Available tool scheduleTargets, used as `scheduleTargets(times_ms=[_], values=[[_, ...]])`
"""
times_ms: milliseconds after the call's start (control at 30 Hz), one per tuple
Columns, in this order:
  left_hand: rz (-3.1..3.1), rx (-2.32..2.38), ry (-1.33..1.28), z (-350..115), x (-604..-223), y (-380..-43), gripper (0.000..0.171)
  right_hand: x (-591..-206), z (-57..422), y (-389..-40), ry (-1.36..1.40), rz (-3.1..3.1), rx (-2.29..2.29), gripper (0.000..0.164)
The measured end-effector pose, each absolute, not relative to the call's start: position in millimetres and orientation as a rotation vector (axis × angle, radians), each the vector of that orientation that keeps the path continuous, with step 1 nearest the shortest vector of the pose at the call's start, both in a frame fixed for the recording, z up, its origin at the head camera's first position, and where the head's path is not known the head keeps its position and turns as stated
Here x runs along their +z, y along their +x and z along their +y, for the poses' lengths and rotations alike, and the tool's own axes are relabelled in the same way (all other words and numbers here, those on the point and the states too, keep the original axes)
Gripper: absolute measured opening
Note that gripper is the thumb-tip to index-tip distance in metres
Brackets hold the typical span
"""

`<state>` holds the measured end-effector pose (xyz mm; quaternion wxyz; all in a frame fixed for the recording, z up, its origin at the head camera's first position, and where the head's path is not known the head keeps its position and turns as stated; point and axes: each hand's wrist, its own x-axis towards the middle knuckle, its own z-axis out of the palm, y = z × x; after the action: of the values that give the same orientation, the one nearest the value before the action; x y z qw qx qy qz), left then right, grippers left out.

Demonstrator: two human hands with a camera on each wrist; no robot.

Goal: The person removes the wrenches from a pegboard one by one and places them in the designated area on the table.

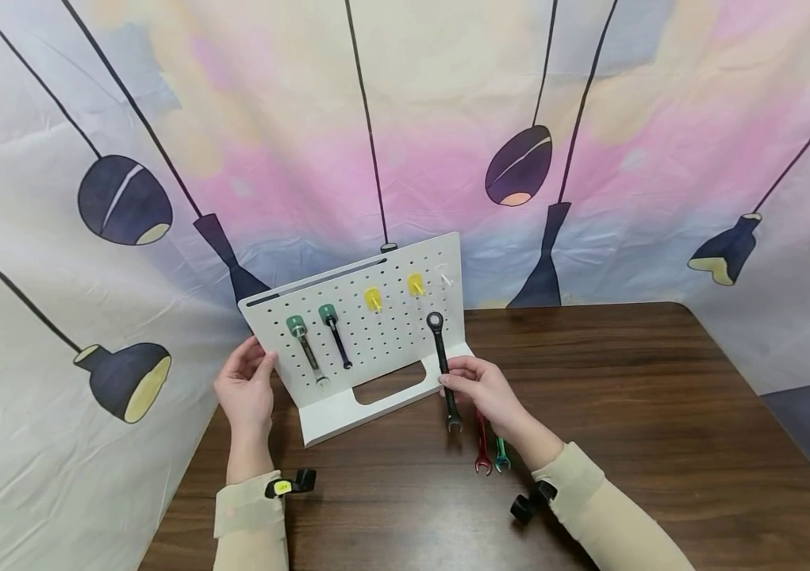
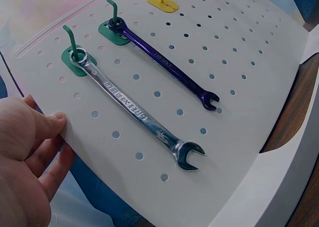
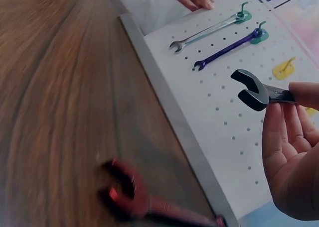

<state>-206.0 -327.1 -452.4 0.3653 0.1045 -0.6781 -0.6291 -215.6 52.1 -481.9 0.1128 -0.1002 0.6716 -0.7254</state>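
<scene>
A white pegboard stand [image 1: 405, 337] stands tilted on the table. My left hand [image 1: 246, 388] pinches its left edge between thumb and fingers, plainly seen in the left wrist view. In my right hand [image 1: 483, 392] is a black combination wrench [image 1: 441, 349], ring end up, held before the board's right part. On green hooks at the board's left hang a silver wrench [image 2: 130, 105] and a dark purple wrench [image 2: 164, 61]. Two yellow hooks [image 1: 374, 299] and a pale hook [image 1: 445, 276] hold nothing. Beneath my right hand lie a red wrench [image 1: 482, 448] and a green wrench [image 1: 501, 454].
The brown wooden table [image 1: 626, 412] reaches right and forward of the stand. Behind it hangs a cloth backdrop [image 1: 290, 174] printed with lamps. A cut-out slot [image 1: 390, 385] runs through the stand's lower part. Black camera mounts sit on both wrists.
</scene>
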Motion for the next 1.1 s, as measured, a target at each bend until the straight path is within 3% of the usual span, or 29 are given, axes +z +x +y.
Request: scheduleTargets(times_ms=[633, 1100], values=[[-1.731, -1.651, 0.248, -327.2, -451.1, -206.5, 0.037, -489.4, 88.4, -211.1, -0.229, 2.058, -2.05, 0.038], [-1.737, -1.656, 0.265, -326.8, -450.0, -204.4, 0.037, -498.4, 114.5, -206.9, -0.219, 2.081, -1.999, 0.047]])
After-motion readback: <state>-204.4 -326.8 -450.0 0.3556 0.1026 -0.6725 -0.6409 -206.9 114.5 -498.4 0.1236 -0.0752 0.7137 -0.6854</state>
